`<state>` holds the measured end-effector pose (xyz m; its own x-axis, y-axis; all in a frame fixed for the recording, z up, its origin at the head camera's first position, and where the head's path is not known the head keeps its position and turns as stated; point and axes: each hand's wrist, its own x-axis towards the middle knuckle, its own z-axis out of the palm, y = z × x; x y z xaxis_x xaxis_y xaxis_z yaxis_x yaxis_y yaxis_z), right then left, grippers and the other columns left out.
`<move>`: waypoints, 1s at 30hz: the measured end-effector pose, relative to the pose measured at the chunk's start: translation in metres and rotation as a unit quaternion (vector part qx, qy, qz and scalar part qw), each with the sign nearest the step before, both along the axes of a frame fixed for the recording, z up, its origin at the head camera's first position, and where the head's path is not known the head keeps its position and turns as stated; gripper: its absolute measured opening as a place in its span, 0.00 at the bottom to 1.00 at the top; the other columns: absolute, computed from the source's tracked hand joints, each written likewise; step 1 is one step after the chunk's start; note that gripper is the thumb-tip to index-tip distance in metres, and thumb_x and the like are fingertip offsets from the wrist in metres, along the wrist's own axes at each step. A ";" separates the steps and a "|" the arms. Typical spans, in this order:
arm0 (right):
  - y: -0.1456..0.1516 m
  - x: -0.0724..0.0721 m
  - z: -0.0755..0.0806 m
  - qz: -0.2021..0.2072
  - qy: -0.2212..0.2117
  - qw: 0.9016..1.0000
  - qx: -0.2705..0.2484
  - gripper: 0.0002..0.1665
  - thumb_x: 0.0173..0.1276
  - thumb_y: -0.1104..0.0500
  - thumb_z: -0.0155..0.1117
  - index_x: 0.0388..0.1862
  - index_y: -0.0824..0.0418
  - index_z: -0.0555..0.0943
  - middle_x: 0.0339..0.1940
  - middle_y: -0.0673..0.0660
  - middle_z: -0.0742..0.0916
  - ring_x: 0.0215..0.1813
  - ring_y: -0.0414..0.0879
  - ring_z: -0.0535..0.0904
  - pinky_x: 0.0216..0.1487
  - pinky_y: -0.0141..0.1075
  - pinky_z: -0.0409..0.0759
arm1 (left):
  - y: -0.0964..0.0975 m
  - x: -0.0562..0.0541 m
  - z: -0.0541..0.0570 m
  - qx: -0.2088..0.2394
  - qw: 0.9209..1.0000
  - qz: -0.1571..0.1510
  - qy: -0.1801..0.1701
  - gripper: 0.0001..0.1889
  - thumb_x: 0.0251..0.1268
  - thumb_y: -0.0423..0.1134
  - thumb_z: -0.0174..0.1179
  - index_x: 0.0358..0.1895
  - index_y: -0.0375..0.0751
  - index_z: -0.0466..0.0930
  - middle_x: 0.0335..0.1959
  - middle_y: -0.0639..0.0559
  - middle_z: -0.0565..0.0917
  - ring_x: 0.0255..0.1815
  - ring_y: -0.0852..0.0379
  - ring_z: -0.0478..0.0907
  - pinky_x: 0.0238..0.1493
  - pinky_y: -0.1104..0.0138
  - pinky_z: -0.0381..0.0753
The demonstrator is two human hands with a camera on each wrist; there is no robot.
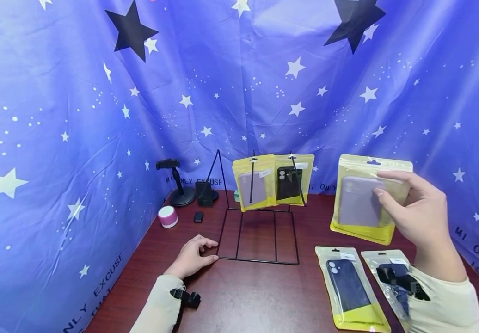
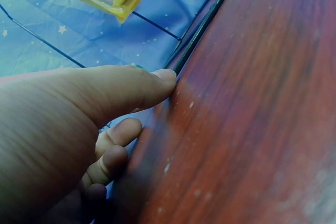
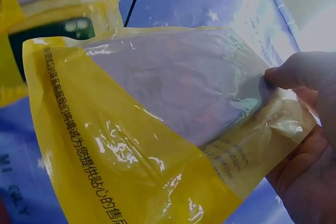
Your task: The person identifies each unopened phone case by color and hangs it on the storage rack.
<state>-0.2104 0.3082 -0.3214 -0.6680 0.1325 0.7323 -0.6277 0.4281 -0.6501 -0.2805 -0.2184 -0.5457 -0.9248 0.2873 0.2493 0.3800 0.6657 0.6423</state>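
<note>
My right hand (image 1: 424, 212) pinches the upper right side of a clear-and-yellow zip bag holding a lilac phone case (image 1: 360, 203). The bag hangs above the table, right of a black wire display rack (image 1: 258, 262); its yellow lower part (image 3: 126, 150) fills much of the right wrist view. Two bagged phone cases hang on the rack's hooks: a lilac one (image 1: 253, 187) and a black one (image 1: 287, 182). At the rack's front left base corner, my left hand (image 1: 191, 256) holds the wire between thumb and fingers. In the left wrist view its thumb (image 2: 131, 85) touches the rod.
A bagged dark blue phone case (image 1: 347, 286) lies at the front right. Beside it, another bag (image 1: 385, 263) is partly under the right forearm. A phone stand (image 1: 181, 196), pink-and-white jar (image 1: 168, 216) and small black object (image 1: 198, 217) stand back left. Starry cloth (image 1: 243, 92) surrounds the table.
</note>
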 end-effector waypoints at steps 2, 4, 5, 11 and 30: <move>-0.007 -0.003 0.000 0.025 0.007 1.000 -0.008 0.26 0.60 0.82 0.68 0.59 0.76 0.81 0.46 0.47 0.90 0.38 0.35 0.88 0.37 0.25 0.82 | -0.001 0.000 -0.001 -0.003 1.000 0.003 -0.003 0.18 0.56 0.47 0.81 0.50 0.59 0.89 0.40 0.63 0.80 0.41 0.60 0.74 0.46 0.63 0.77; -0.013 -0.006 -0.001 0.059 0.017 0.998 -0.025 0.26 0.59 0.83 0.68 0.59 0.77 0.81 0.47 0.50 0.90 0.39 0.36 0.88 0.37 0.25 0.83 | -0.001 0.000 -0.003 -0.003 1.000 0.004 -0.005 0.18 0.56 0.47 0.81 0.51 0.59 0.89 0.40 0.64 0.80 0.41 0.60 0.74 0.46 0.63 0.77; -0.017 -0.007 -0.002 0.078 0.022 0.996 -0.036 0.26 0.59 0.83 0.67 0.59 0.78 0.81 0.47 0.51 0.90 0.39 0.37 0.88 0.37 0.25 0.83 | -0.001 0.000 -0.003 -0.003 1.000 0.004 -0.006 0.18 0.56 0.47 0.81 0.51 0.59 0.89 0.40 0.63 0.80 0.41 0.60 0.74 0.46 0.63 0.77; -0.036 -0.010 -0.005 0.151 0.049 0.983 -0.093 0.25 0.58 0.86 0.66 0.56 0.82 0.80 0.46 0.59 0.90 0.39 0.41 0.89 0.37 0.28 0.84 | -0.001 0.000 -0.004 0.000 1.000 0.003 -0.004 0.18 0.56 0.47 0.81 0.50 0.59 0.89 0.40 0.63 0.80 0.41 0.60 0.74 0.47 0.63 0.77; -0.062 0.009 0.000 0.196 0.104 0.969 -0.110 0.23 0.53 0.88 0.64 0.51 0.87 0.79 0.44 0.63 0.89 0.35 0.43 0.87 0.34 0.29 0.85 | -0.001 -0.001 -0.001 -0.004 1.000 0.004 -0.003 0.18 0.56 0.46 0.80 0.51 0.59 0.89 0.41 0.64 0.79 0.42 0.60 0.74 0.47 0.62 0.76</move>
